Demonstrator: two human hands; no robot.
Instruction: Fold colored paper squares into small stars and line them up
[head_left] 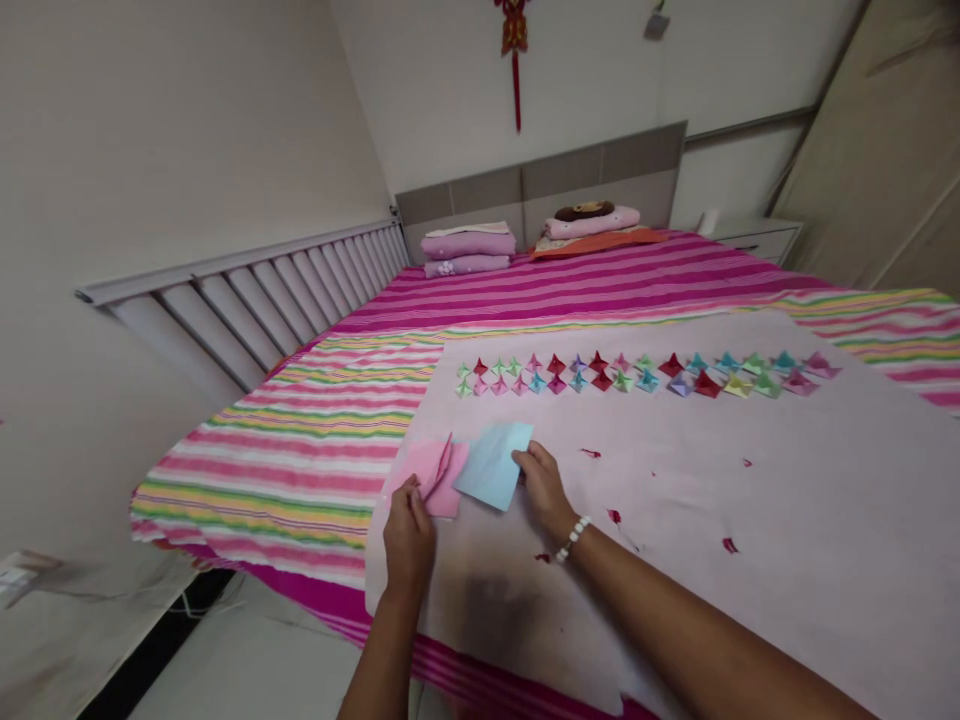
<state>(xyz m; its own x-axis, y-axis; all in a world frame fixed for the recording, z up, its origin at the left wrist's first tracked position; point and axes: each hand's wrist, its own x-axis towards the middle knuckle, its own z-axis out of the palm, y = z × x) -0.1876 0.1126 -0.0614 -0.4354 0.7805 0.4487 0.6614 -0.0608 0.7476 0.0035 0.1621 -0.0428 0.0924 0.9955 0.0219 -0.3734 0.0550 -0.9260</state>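
Note:
My left hand (410, 532) is closed on the near edge of some pink paper sheets (427, 465), with one sheet lifted and bent. Between the thumb and fingers of my right hand (543, 480) is the corner of a light blue paper sheet (495, 465). The blue sheet is tilted, its left corner close to the pink paper. A white bead bracelet (573, 538) circles my right wrist. Beyond my hands, two rows of small folded paper shapes (601, 380) in red, green, blue, pink, purple and yellow stand on a pale sheet (675, 620).
Small red scraps (615, 517) lie on the pale sheet to the right. A striped bedspread (300, 440) covers the bed under it. Folded bedding (469, 245) and a pillow stack (592, 225) rest by the headboard (480, 205). A radiator (255, 300) runs along the left wall.

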